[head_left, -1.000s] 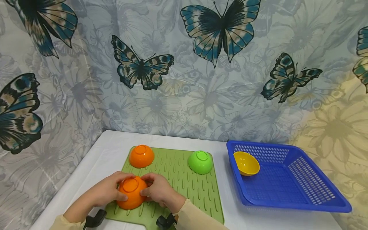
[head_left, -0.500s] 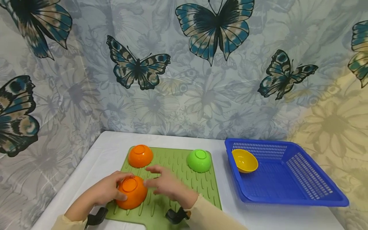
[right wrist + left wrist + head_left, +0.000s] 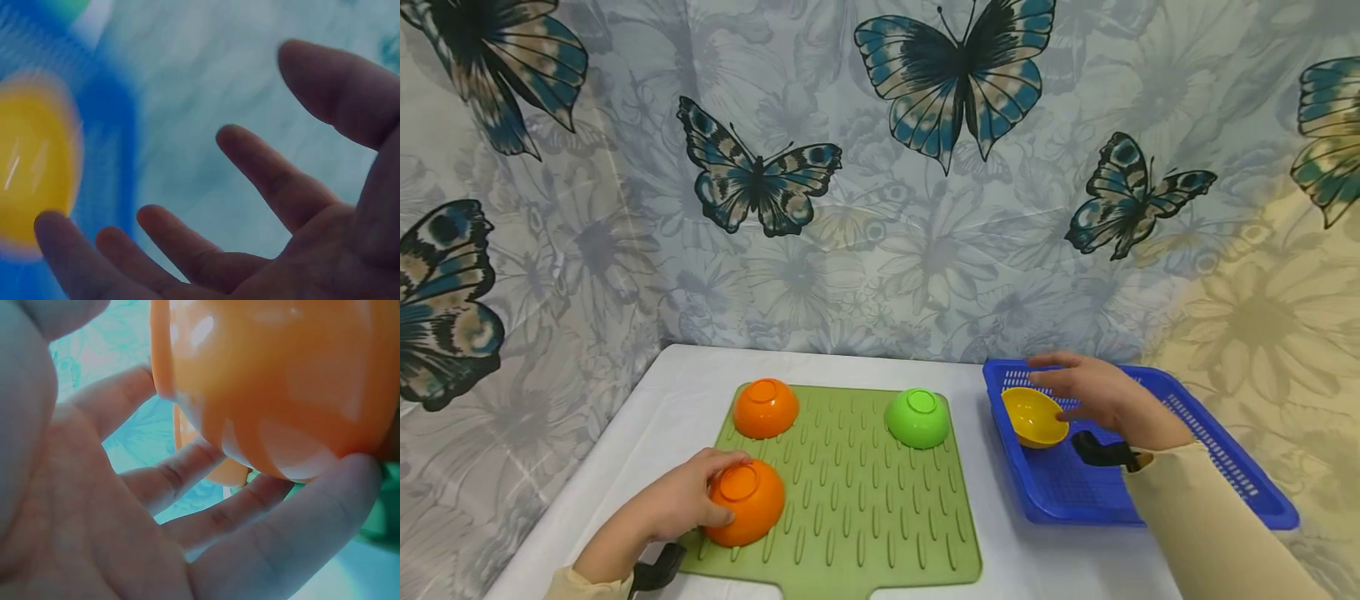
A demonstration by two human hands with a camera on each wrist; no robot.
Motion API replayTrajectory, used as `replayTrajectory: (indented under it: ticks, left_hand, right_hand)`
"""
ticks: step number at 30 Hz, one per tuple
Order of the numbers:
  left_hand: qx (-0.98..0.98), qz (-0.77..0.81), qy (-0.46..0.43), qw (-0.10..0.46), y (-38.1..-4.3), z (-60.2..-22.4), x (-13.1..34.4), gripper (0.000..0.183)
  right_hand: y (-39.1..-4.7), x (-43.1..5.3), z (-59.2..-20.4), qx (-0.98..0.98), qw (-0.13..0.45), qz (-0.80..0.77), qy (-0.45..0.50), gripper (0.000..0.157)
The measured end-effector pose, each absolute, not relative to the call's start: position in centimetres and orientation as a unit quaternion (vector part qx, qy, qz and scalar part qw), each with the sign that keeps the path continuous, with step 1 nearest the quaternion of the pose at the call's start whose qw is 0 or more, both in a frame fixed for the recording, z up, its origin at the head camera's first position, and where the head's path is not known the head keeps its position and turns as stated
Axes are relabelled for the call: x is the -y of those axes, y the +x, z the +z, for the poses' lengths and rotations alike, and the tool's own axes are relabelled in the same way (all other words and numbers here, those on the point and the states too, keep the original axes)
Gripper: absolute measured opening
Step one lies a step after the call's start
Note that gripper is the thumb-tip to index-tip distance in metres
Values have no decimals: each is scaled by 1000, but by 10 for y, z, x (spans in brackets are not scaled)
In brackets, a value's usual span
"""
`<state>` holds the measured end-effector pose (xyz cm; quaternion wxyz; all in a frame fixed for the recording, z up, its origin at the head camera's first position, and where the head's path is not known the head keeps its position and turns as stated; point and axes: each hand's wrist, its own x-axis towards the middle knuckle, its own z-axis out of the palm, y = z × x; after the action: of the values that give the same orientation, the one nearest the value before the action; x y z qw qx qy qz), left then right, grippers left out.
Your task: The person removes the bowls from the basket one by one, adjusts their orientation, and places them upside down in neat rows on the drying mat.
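An upside-down orange bowl (image 3: 748,504) sits on the near left part of the green drying mat (image 3: 865,500). My left hand (image 3: 681,497) holds it from the left, thumb in front and fingers behind; the left wrist view shows the fingertips against the orange bowl (image 3: 281,381). Over the blue basket (image 3: 1045,508), my right hand (image 3: 1112,400) hovers with spread fingers, just right of a yellow bowl (image 3: 1030,421) that lies tilted, its hollow side showing. The right wrist view has this yellow bowl (image 3: 34,162) at its left, and nothing is in the hand.
A second orange bowl (image 3: 766,408) stands upside down at the mat's back left corner, and an upside-down green bowl (image 3: 917,421) at its back right. The mat lies on a white table (image 3: 617,467). A butterfly-print cloth (image 3: 880,275) hangs behind.
My right hand has let go of the near orange bowl and moved right, over the basket. My left hand still holds that bowl in the same place.
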<state>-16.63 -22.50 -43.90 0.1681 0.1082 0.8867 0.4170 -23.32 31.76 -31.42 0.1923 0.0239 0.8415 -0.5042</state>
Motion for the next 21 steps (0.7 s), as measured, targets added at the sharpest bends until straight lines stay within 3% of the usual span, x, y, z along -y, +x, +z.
replayTrajectory:
  ticks: [7,15,21]
  left_hand:
    - [-889,417,102,160,-166,-439,224,78]
    - [-892,408,106,160,-166,-439,222,78]
    - [-894,409,94,157,-163,-439,222,78]
  right_hand:
    - [-254,-392,-373,-866,227,-437,84,64]
    - [-262,-406,-407,-823,240,-506,94,47]
    - [-263,-405,-405,-841,239,-475,102,58]
